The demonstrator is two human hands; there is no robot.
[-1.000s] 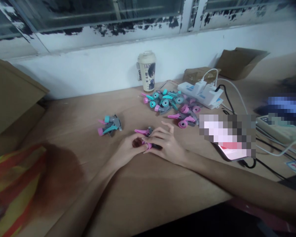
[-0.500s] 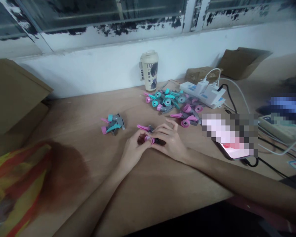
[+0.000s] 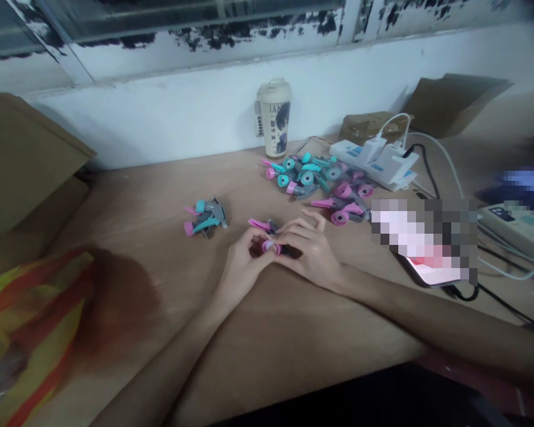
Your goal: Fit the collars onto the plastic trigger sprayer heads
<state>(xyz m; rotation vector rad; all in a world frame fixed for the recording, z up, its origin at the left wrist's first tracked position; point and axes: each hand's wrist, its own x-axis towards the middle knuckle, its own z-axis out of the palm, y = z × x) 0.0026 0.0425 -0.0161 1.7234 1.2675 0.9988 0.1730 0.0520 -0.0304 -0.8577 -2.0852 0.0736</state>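
Observation:
Both my hands meet at the middle of the wooden table (image 3: pixel 267 332), fingers pinched round a small pink and grey plastic clip piece (image 3: pixel 270 245). My left hand (image 3: pixel 242 264) grips it from the left, my right hand (image 3: pixel 309 249) from the right. A loose pink part (image 3: pixel 260 224) lies just beyond my fingers. A small cluster of teal, pink and grey pieces (image 3: pixel 204 217) sits to the left. A larger heap of the same pieces (image 3: pixel 320 184) lies behind my right hand.
A coffee cup (image 3: pixel 273 117) stands by the wall. A white power strip (image 3: pixel 380 163) with cables sits at the right, beside a blurred-out phone (image 3: pixel 427 252). Cardboard boxes (image 3: pixel 22 160) stand at the left and far right. Yellow and red cloth (image 3: pixel 22 332) covers the near left.
The view shifted slightly down and to the left. My fingers closed in tighter round the pink piece; the hands stay in the same spot.

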